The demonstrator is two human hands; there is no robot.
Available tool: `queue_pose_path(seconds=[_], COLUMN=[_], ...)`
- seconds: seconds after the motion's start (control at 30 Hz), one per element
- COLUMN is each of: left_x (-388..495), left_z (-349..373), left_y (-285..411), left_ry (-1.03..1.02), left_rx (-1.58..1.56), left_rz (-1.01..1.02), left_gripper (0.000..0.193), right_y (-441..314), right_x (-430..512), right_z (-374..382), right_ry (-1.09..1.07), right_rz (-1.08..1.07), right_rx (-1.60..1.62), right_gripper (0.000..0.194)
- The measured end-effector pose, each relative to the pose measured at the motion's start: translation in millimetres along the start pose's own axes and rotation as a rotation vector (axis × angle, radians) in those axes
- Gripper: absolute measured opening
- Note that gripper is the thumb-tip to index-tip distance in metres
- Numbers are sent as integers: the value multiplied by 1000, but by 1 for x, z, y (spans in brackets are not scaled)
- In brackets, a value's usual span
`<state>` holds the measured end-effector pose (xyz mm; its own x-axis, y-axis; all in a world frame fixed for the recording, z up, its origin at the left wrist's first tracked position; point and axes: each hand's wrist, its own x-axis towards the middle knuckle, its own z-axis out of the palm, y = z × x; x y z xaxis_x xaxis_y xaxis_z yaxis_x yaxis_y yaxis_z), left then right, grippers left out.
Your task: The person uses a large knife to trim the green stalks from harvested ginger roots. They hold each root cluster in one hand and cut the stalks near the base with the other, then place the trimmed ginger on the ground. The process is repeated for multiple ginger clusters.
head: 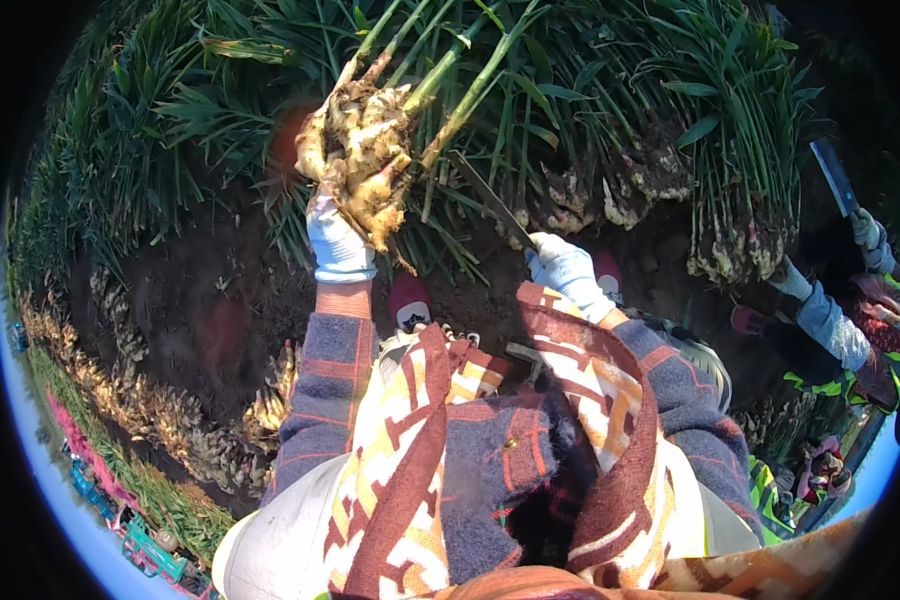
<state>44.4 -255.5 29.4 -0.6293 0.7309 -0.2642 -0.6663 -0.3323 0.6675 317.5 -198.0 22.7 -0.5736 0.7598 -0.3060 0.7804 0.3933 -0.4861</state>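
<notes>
My left hand (340, 238), in a white and pale blue work glove, grips a large clump of ginger rhizomes (371, 142) from below. Soil clings to the clump, and its green stalks (480, 86) point up and away. In my right hand (568, 274), gloved alike, is a long-bladed knife (490, 196), its dark blade slanting up and left toward the base of the stalks. A gap shows between the blade and the rhizomes. The glove hides most of the knife's handle.
Uprooted ginger plants (645, 176) lie along the row ahead, roots toward me. Cut rhizomes (142, 405) are heaped at the lower left. At the right, a co-worker (832, 322) holds a wide blade (834, 176) and touches a ginger bunch (746, 244). A green crate (150, 551) stands far lower left.
</notes>
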Motion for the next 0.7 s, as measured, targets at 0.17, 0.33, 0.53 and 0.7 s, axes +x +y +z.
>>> queue_pose_path(seconds=[0.17, 0.33, 0.53, 0.7], left_x=[6, 12, 13, 8], left_z=[-14, -33, -42, -47], left_y=[3, 3, 1, -1], left_ry=[-37, -84, 36, 177], left_rx=[57, -111, -24, 155], left_rz=[-99, -177, -123, -79], left_gripper=[49, 46, 48, 58], right_y=[9, 6, -7, -8], right_x=[-5, 9, 38, 42], right_z=[-1, 2, -6, -15], right_ry=[258, 313, 328, 216], right_rz=[-107, -203, -339, -69], right_rx=[334, 267, 192, 201], right_gripper=[18, 18, 17, 15])
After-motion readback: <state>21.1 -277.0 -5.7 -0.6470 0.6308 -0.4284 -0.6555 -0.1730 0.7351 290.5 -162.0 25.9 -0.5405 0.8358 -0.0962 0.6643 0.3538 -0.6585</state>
